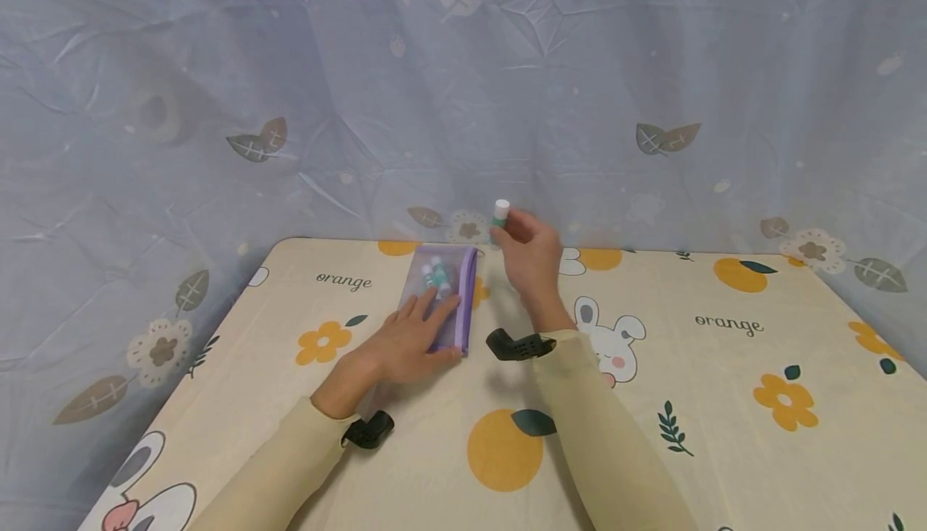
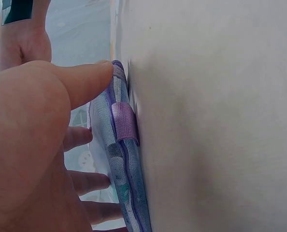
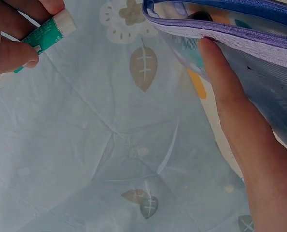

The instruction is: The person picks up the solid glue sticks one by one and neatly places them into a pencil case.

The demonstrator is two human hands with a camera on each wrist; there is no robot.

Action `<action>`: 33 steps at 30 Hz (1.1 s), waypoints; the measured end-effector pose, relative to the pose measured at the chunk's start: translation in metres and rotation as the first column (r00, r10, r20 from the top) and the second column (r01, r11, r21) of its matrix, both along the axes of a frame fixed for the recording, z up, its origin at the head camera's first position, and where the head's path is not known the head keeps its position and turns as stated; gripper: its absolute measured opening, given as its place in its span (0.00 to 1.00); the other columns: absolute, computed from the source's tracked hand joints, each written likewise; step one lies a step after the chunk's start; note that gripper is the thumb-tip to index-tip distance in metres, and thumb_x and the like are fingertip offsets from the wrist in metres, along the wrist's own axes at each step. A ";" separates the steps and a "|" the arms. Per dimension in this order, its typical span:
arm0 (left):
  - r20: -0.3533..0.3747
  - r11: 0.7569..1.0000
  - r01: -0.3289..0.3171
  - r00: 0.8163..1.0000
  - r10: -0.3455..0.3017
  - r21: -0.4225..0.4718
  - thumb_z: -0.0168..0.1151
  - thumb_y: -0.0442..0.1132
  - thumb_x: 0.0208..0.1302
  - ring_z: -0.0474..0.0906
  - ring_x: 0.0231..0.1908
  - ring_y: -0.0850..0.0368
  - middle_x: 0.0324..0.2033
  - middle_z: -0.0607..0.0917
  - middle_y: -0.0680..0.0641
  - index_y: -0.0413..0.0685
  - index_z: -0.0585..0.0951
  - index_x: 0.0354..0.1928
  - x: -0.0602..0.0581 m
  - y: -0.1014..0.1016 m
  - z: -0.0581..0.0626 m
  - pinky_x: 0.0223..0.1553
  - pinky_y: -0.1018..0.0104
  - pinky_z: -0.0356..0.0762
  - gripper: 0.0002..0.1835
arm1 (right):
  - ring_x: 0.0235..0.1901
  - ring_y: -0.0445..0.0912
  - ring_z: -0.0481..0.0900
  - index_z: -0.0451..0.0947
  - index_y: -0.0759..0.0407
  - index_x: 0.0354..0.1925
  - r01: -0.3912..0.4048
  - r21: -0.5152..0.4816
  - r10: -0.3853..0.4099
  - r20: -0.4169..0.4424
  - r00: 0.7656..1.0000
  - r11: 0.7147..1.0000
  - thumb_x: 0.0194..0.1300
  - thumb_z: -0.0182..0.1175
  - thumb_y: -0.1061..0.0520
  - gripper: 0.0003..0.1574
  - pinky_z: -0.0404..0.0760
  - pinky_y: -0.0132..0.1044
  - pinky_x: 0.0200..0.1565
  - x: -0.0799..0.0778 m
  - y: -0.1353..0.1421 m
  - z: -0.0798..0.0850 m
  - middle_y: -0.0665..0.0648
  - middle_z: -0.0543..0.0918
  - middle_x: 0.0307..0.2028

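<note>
A small glue stick with a white cap and green label is pinched between the thumb and fingers of my right hand. It is held up beyond the table's far edge, and the right wrist view shows its green label too. My left hand rests with spread fingers on a see-through zip pouch with purple edging. Through its top show white-and-green sticks. In the left wrist view, the thumb touches the end of the pouch, near a purple tab.
The table wears a cream cloth printed with oranges, flowers and rabbits. Close behind its far edge hangs a pale blue-grey curtain with leaf prints. Each wrist carries a black strapped device.
</note>
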State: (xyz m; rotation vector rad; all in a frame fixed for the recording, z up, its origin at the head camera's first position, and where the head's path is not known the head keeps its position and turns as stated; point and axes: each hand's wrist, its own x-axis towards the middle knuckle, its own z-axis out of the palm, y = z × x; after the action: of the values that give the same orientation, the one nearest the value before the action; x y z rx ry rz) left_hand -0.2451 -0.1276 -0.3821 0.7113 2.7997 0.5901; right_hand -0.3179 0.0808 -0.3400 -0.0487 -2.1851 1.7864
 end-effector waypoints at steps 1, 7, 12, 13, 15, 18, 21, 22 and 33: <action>-0.001 1.000 0.000 1.000 0.000 -0.002 0.59 0.59 0.76 0.44 0.82 0.23 0.85 0.45 0.32 0.55 0.52 0.86 0.000 0.000 0.000 0.78 0.25 0.52 0.46 | 0.61 0.51 0.86 0.83 0.53 0.65 0.000 0.002 0.000 -0.005 1.000 1.000 0.72 0.70 0.56 0.24 0.83 0.44 0.65 0.000 0.000 0.000 0.58 0.88 0.60; -0.004 1.000 0.003 1.000 -0.003 0.003 0.59 0.58 0.76 0.44 0.82 0.22 0.85 0.46 0.31 0.54 0.52 0.86 0.000 0.001 0.000 0.77 0.25 0.52 0.45 | 0.61 0.52 0.86 0.84 0.54 0.64 -0.003 -0.006 0.003 -0.020 1.000 1.000 0.72 0.69 0.57 0.24 0.83 0.45 0.65 0.001 -0.002 0.000 0.59 0.89 0.59; -0.013 1.000 0.005 1.000 -0.004 0.016 0.60 0.57 0.76 0.46 0.81 0.21 0.84 0.47 0.30 0.52 0.54 0.86 0.000 0.002 0.000 0.76 0.24 0.53 0.45 | 0.60 0.52 0.87 0.84 0.55 0.64 -0.013 0.000 0.013 -0.031 0.999 1.000 0.72 0.69 0.58 0.24 0.84 0.45 0.64 0.002 -0.006 0.000 0.60 0.89 0.58; -0.016 1.000 0.005 1.000 -0.005 0.019 0.61 0.57 0.76 0.47 0.81 0.21 0.84 0.48 0.29 0.51 0.54 0.86 0.000 0.002 -0.001 0.76 0.23 0.54 0.45 | 0.60 0.52 0.87 0.84 0.55 0.64 -0.014 0.006 0.014 -0.030 0.999 1.000 0.72 0.69 0.58 0.24 0.84 0.45 0.63 0.002 -0.007 0.000 0.60 0.89 0.58; -0.018 1.000 0.003 1.000 -0.002 0.019 0.61 0.57 0.76 0.47 0.81 0.21 0.84 0.48 0.29 0.52 0.54 0.86 0.000 0.002 0.000 0.76 0.24 0.54 0.45 | 0.60 0.52 0.87 0.83 0.55 0.65 -0.020 0.016 0.020 -0.024 1.000 1.000 0.72 0.69 0.58 0.24 0.84 0.44 0.64 0.003 -0.009 0.000 0.59 0.89 0.59; -0.014 1.000 -0.001 1.000 0.002 0.015 0.61 0.57 0.76 0.46 0.81 0.21 0.84 0.47 0.30 0.52 0.54 0.86 0.001 0.002 0.000 0.76 0.24 0.54 0.45 | 0.61 0.51 0.86 0.82 0.53 0.66 -0.025 0.041 0.026 -0.017 1.000 0.999 0.73 0.68 0.57 0.24 0.84 0.44 0.64 0.005 -0.011 0.000 0.58 0.89 0.59; -0.009 1.000 -0.003 1.000 0.003 0.012 0.61 0.57 0.76 0.46 0.82 0.22 0.85 0.47 0.30 0.53 0.54 0.86 0.001 0.001 0.001 0.76 0.24 0.53 0.45 | 0.61 0.51 0.86 0.82 0.53 0.66 -0.030 0.062 0.031 -0.020 0.999 0.998 0.74 0.68 0.56 0.24 0.84 0.45 0.64 0.005 -0.013 -0.001 0.58 0.89 0.59; -0.007 1.000 -0.004 1.000 0.004 0.010 0.61 0.58 0.76 0.45 0.82 0.22 0.85 0.46 0.31 0.54 0.53 0.86 0.001 0.001 0.001 0.77 0.24 0.53 0.45 | 0.61 0.51 0.86 0.82 0.52 0.66 -0.031 0.068 0.032 -0.022 0.999 0.997 0.74 0.68 0.56 0.24 0.84 0.45 0.64 0.004 -0.014 -0.002 0.57 0.89 0.59; -0.018 1.000 0.008 1.000 -0.008 0.012 0.60 0.58 0.76 0.46 0.81 0.21 0.84 0.47 0.29 0.53 0.53 0.86 0.001 0.000 0.001 0.76 0.23 0.54 0.45 | 0.60 0.53 0.87 0.81 0.54 0.66 -0.026 0.102 0.026 0.010 1.000 0.994 0.74 0.67 0.57 0.24 0.84 0.46 0.64 0.003 -0.020 -0.010 0.59 0.89 0.58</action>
State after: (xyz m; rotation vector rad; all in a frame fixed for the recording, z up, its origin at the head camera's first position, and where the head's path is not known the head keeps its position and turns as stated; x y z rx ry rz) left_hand -0.2441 -0.1272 -0.3816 0.7336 2.8110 0.6026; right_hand -0.3149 0.0605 -0.3504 -0.0046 -2.2898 1.6878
